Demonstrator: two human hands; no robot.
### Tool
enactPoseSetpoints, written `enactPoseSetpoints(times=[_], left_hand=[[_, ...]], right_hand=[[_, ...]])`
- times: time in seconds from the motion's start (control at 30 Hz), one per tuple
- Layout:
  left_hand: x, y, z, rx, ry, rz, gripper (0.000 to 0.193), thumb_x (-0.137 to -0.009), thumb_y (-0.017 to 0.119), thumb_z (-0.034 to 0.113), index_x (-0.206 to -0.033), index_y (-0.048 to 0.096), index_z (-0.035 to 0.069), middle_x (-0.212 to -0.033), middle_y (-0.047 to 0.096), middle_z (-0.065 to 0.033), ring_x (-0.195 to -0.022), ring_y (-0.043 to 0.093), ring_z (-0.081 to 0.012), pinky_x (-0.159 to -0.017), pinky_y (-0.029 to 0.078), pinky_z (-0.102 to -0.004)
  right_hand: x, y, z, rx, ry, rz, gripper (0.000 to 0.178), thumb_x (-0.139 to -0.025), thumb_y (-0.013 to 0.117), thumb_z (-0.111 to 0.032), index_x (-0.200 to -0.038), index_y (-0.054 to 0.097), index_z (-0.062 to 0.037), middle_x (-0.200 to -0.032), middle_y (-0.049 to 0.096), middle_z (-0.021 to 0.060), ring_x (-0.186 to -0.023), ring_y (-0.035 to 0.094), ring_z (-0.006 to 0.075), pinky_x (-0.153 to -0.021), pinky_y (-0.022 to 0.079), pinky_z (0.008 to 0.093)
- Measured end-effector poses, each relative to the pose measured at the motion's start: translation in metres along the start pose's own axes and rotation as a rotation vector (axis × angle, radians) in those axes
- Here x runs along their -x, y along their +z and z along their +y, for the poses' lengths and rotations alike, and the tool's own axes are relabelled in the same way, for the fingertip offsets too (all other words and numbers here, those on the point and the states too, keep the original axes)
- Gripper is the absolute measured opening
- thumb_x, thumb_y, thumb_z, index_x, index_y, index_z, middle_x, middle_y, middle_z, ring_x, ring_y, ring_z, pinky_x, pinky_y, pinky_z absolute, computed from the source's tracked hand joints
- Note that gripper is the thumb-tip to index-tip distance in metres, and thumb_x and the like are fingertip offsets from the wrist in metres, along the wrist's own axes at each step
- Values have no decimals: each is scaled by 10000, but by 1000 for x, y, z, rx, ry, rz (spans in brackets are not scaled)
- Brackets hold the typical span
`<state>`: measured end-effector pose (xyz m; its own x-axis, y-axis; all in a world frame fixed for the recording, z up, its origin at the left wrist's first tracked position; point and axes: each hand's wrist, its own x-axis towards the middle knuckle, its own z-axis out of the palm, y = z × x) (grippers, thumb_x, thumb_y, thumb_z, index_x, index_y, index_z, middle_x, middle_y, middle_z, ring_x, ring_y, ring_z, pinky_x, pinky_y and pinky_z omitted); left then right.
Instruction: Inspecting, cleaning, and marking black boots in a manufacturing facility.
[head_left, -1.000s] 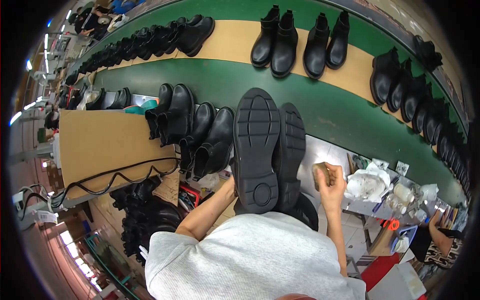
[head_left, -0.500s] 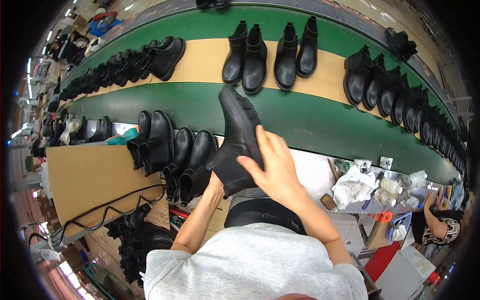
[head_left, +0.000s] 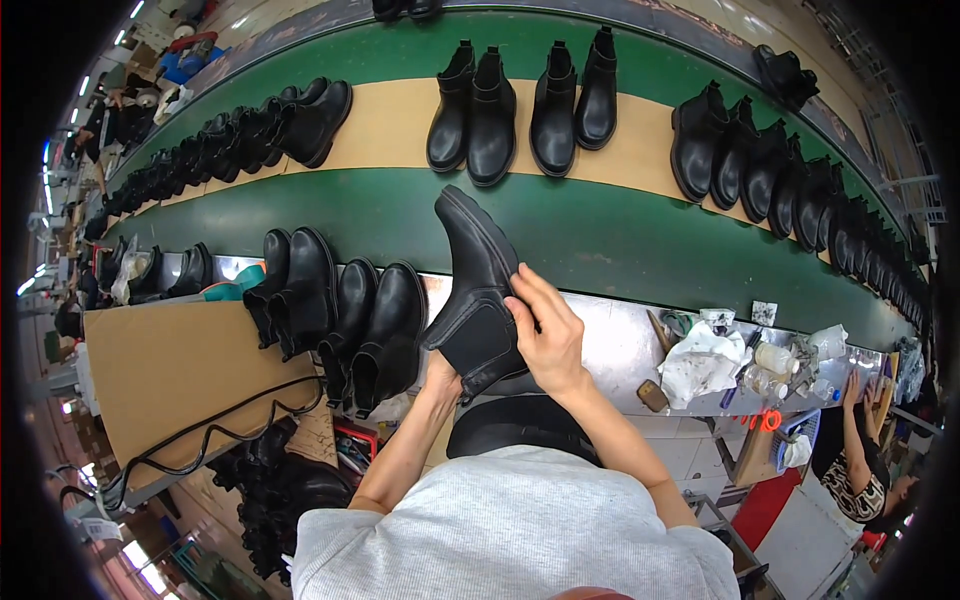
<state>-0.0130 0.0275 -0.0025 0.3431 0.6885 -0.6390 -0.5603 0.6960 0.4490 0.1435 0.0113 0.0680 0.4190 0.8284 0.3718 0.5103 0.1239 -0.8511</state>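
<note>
Worn on the head, left of a fisheye pair. Looking down from close above the grey shirt (head_left: 520, 530), facing forward over the near edge of the metal counter (head_left: 618, 345) to the far edge of the green surface (head_left: 610, 230).

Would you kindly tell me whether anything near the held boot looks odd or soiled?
Yes: a crumpled white cloth or paper on the metal ledge, right of the held boot, looks soiled with dark smudges. The boot shows no obvious damage.
</note>
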Motion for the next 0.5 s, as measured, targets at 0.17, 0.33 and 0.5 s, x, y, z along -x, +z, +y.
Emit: enactPoseSetpoints(times=[0.17,0.33,0.5], left_hand=[[-2,28,36,-43,90,57,294,-903,535,161,-1155,539,9,-1117,602,-134,-955,626,-242,-823,539,-340],[-57,52,130,-450,506,286,236,-824,540,10,-1052,581,-32,-1013,624,-121,-932,601,-214,-803,499,-330],[-201,53,265,-1223,597,566,397,-736,714,158,-1033,578,-67,-981,647,-165,-873,603,-215,-764,463,-335]], right_hand=[[-6,-30,11,100,-257,-43,174,-704,683,56,-871,649,20,-928,672,136,-869,646,267,-753,513,291],[34,-120,60,435,482,-172,190,-701,712,-52,-865,624,-11,-791,643,151,-717,627,312,-650,497,376],[121,-182,96,918,658,-590,407,-637,746,-116,-1002,598,-17,-946,601,180,-815,594,355,-727,487,431]])
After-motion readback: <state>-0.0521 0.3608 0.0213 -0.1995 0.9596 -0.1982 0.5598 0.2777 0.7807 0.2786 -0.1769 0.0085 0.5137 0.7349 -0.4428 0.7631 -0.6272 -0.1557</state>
